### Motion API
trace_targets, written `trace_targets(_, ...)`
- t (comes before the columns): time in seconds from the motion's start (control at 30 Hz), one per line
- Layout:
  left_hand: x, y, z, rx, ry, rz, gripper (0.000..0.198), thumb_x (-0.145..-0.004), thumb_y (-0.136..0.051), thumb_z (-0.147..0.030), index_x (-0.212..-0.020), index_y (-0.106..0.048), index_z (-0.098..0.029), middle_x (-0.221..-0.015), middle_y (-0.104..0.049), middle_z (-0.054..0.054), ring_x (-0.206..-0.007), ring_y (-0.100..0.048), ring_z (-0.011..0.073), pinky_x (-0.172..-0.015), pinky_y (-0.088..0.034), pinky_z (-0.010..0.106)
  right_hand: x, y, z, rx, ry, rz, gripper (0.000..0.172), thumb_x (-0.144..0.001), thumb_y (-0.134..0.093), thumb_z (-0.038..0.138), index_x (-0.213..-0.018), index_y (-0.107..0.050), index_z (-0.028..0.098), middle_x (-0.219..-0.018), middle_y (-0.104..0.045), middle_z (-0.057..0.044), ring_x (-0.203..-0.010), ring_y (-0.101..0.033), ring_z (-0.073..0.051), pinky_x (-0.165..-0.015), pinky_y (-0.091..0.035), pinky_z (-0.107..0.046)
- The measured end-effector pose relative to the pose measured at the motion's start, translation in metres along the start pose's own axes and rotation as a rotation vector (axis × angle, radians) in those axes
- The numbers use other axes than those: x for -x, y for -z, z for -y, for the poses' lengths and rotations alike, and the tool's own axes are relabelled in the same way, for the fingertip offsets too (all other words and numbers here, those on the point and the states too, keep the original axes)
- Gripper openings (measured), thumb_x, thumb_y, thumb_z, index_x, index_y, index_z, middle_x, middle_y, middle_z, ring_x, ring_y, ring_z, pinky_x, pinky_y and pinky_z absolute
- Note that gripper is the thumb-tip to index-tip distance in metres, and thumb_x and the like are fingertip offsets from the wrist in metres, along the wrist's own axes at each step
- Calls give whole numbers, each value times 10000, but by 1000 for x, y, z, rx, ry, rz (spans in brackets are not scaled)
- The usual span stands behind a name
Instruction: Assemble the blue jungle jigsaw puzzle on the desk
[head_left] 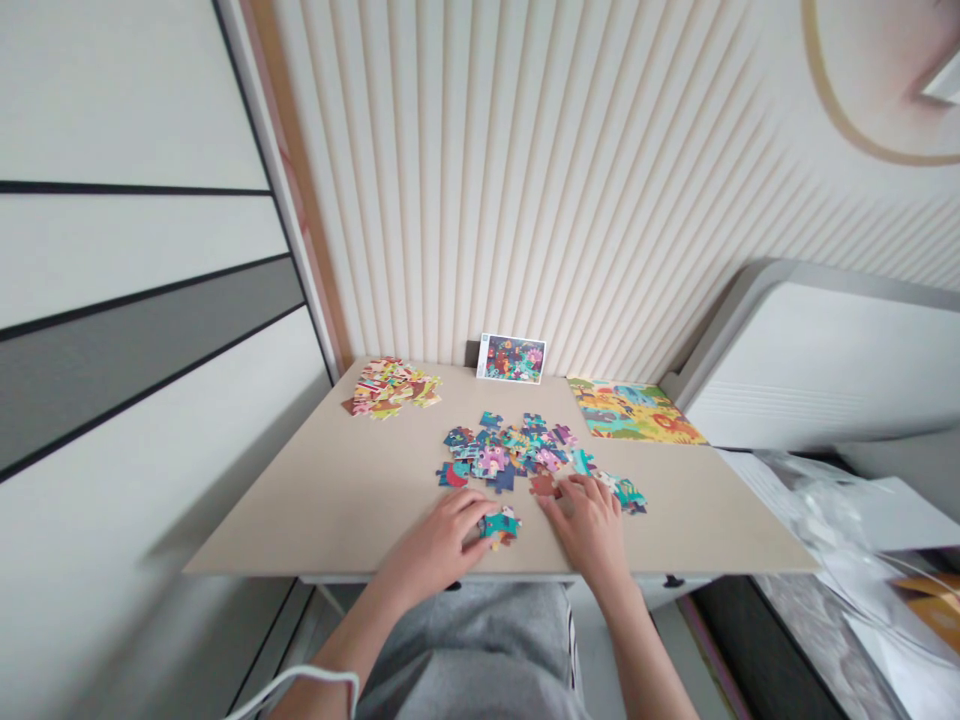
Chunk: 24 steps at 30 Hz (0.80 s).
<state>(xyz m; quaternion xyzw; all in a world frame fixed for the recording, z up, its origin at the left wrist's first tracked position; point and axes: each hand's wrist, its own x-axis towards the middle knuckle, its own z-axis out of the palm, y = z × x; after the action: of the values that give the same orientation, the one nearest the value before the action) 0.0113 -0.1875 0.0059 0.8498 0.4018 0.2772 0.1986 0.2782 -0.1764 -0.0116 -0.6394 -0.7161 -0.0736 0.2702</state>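
Teal jigsaw pieces [500, 526] lie by the near edge of the beige tabletop [300, 520], left hand [435, 548] up against them, right hand [589, 527] apart, fingers [581, 490] on a red piece [543, 486], neither clamping!

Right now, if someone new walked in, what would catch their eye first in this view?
The bright jigsaw pieces scattered mid-table on the beige table stand out most. At the near edge, the left hand and right hand spread flat, either side of a small clump of pieces. Behind them, an assembled puzzle lies at the far right, and a picture card stands propped at the back.
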Motion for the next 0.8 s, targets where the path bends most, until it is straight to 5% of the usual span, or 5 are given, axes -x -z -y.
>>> trace_targets(0.2, 0, -1, 0, -19, -27, 3, 461, -902, -621, -132, -1323, -578, -314, -1316, -604, 25, -1254, -547, 225, -1115, -448, 397, -3, -1, -13, -200, -57, 34, 322, -857, -693, 486, -1061, -712, 237, -1158, -700, -98, -1158, -589, -326, -998, -415, -499)
trace_targets(0.47, 2, -6, 7, -83, -25, -14, 715, -931, -627, -234, -1566, -302, -292, -1502, -498, 74, -1379, -458, 261, -1172, -398, 473, 4, -1, 13, -732, -203, 191, 292, -913, -635, 432, -1083, -683, 199, -834, -750, -45, -660, -646, -194, -625, -503, -305)
trace_targets(0.57, 2, -4, 5, -99, -49, -6, 727, -932, -612, -203, -1576, -287, -301, -1535, -457, 79, -1403, -434, 261, -1172, -398, 473, 2, 1, 29, -730, -73, 240, 282, -948, -614, 403, -1141, -706, 219, -944, -762, -61, -790, -689, -212, -730, -545, -329)
trace_targets(0.8, 0, 1, -1, -137, -124, 18, 390, -937, -575, -173, -1305, -619, -296, -1345, -587, 73, -1290, -522, 264, -1125, -431, 481, -16, -2, 38, -374, 299, 197, 344, -1019, -478, 243, -1305, -669, 246, -1285, -691, -88, -1233, -585, -255, -1090, -433, -460)
